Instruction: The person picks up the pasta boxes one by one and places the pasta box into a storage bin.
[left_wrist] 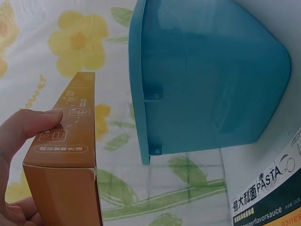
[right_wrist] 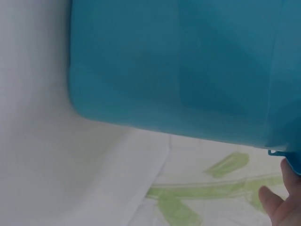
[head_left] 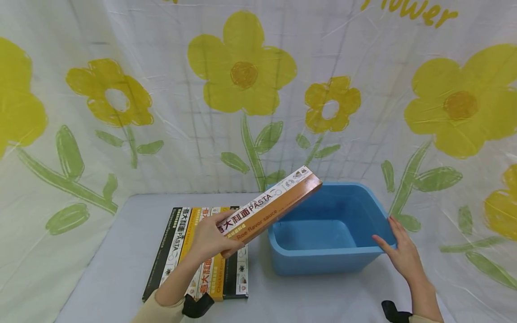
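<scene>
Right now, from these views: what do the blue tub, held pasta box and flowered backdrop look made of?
Blue tub: likely molded plastic, smooth satin; uniform color, rounded corners, lipped rim.
Held pasta box: probably printed paperboard, slightly glossy; flat panels, crisp folds, glare near the far end.
Flowered backdrop: thin sheet, faint sheen; creased, grid lines showing through. Plastic or fabric, can't tell.

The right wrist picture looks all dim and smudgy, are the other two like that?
Right wrist view: dim, the tub looking soft, with a faint shadow on the table; left wrist view: a bit dim too, but "PASTA" on the lying box is readable; head view: brightest of the three, with pale glare near the far end of the held box.
</scene>
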{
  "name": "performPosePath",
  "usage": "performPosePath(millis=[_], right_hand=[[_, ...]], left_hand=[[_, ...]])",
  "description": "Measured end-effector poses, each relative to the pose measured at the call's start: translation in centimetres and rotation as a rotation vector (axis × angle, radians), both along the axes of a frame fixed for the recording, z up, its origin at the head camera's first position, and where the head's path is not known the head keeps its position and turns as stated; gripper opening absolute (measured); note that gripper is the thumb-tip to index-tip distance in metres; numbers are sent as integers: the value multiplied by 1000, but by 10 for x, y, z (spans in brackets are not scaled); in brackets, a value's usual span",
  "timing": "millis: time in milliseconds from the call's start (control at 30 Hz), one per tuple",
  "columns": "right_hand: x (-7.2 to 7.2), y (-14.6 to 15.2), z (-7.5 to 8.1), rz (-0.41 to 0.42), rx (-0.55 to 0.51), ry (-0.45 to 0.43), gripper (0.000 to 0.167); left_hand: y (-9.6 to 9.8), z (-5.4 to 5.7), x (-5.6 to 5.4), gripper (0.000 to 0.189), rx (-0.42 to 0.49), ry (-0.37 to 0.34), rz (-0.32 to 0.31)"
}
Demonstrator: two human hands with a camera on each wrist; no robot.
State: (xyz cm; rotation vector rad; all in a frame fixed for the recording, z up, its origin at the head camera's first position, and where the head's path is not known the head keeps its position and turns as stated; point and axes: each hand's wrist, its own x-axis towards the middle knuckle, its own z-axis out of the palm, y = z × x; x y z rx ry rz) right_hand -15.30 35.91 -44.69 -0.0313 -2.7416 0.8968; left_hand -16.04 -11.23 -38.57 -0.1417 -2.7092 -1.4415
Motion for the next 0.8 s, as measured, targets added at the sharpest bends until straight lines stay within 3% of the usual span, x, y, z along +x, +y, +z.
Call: performPosePath(millis=[333, 600, 800], right_hand=[[0, 3, 1, 0, 7, -36, 83], [0, 1, 0, -7, -10, -38, 82], [1, 1, 0, -2, -31, -21, 79]], left_hand=[[13, 8, -20, 77, -57, 21, -48], [21, 6, -30, 75, -22, 18, -77], [29, 4, -35, 76, -44, 25, -102]])
